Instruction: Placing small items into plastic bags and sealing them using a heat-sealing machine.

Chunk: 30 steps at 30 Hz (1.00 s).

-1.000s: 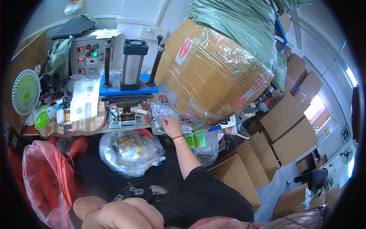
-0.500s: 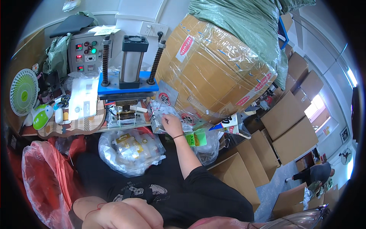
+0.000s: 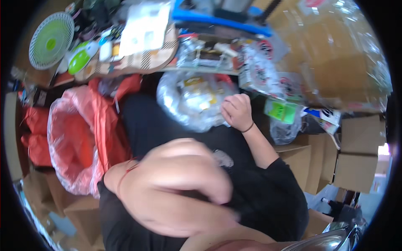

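My right hand [image 3: 237, 112], with a dark band at the wrist, hovers at the right rim of a clear plastic bag [image 3: 171, 100] by my lap. Its fingers are curled closed; whatever they may hold is hidden. Inside the bag lie packets [image 3: 198, 93] with yellow markings. Close to the camera, my left hand [image 3: 184, 175] is large and smeared by motion, a red string at its wrist. Its fingers look bent, but their grip cannot be made out. An open box of small white packets [image 3: 261, 71] stands on the bench edge beyond my right hand.
A red plastic-lined bin [image 3: 71, 142] stands at the left. The bench holds a fan [image 3: 51, 44], a white sheet [image 3: 144, 29] and a press with a blue plate [image 3: 222, 19]. A big wrapped carton [image 3: 335, 54] fills the far right; open cardboard boxes [image 3: 358, 171] stand below it.
My right hand has left the box of packets and come back toward the plastic bag. My left hand has risen closer to the camera. The view has tilted downward.
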Tool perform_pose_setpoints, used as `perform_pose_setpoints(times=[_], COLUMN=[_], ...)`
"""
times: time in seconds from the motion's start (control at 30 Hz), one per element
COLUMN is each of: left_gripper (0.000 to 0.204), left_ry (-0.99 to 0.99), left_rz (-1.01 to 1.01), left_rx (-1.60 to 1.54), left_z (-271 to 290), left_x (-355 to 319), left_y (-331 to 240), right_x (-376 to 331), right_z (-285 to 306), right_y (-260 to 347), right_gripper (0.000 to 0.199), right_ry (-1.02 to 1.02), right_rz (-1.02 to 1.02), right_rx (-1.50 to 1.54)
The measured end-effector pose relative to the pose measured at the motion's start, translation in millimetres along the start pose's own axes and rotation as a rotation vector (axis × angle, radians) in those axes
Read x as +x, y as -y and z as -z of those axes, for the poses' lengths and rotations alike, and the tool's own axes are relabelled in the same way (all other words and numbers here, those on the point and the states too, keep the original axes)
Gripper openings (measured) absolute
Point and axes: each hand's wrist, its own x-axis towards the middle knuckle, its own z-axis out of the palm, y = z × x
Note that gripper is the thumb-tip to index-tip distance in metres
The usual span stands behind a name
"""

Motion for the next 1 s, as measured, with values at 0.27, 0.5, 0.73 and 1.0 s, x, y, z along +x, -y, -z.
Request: perform_pose_setpoints(times=[0.27,0.5,0.73,1.0], left_gripper=[0.030,0.032,0.022,0.016], left_ry=[0.235,0.562,0.347,-0.251], left_rz=[0.322,0.370,0.717,1.579], left_rx=[-0.215,0.020,0.509,1.061], left_z=[11.4,23.2,-12.0,190.2], left_x=[19.3,36.5,-26.7,-190.5], left_y=[5.6,10.3,-1.2,-90.2], right_x=[7.2,3.2,-31.8,-6.2], right_z=[-173.8,-236.6,-221.1,-158.8], right_y=[9.8,14.8,-11.8,-12.0], right_gripper=[0.101,0.105,0.072,0.032], right_ry=[1.300,1.308,0.975,0.684], right_rz=[-0.322,-0.272,-0.228,-0.128], right_rx=[0.177,0.024,0.295,0.405])
